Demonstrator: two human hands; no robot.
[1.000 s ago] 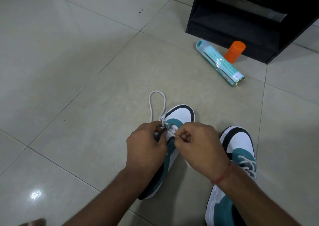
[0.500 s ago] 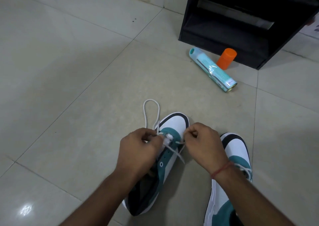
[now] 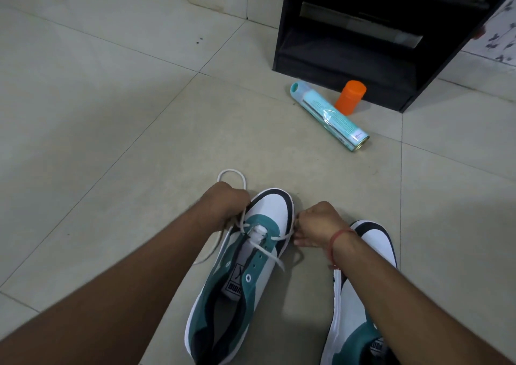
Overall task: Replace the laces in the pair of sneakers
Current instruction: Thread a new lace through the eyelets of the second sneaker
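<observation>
L hand (image 3: 223, 205) grips white cotton lace (image 3: 268, 249) | R hand (image 3: 315, 225) pinches other end | teal-white leather sneaker (image 3: 237, 286) betw. them, near floor

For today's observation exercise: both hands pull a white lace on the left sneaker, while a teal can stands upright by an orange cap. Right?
Not quite. In the head view the teal can lies on its side beside the orange cap. Both hands, left hand and right hand, do pull the white lace on the left sneaker.
</observation>
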